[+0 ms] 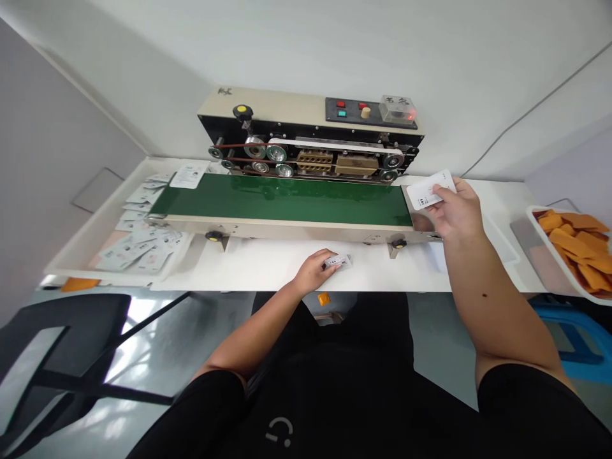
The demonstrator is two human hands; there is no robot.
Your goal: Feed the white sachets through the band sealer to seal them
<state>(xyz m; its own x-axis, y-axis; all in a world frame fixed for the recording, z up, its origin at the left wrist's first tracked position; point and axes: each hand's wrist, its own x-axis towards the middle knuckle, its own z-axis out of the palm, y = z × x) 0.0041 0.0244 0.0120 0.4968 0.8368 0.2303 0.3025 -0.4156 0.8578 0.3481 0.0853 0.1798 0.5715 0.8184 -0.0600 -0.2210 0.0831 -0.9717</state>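
Note:
A band sealing machine (310,131) stands at the back of the white table (268,264), with a green conveyor belt (287,199) in front of it. My right hand (456,210) is closed on a white pouch (430,189) at the belt's right end. Near the table's front edge, my left hand (315,269) rests closed on a small stack of white pouches (339,261).
Several sealed white pouches (141,239) lie piled in a tray at the belt's left end. A white bin of orange packets (576,245) sits at the right. A black chair (62,347) stands at lower left, a blue stool (581,338) at lower right.

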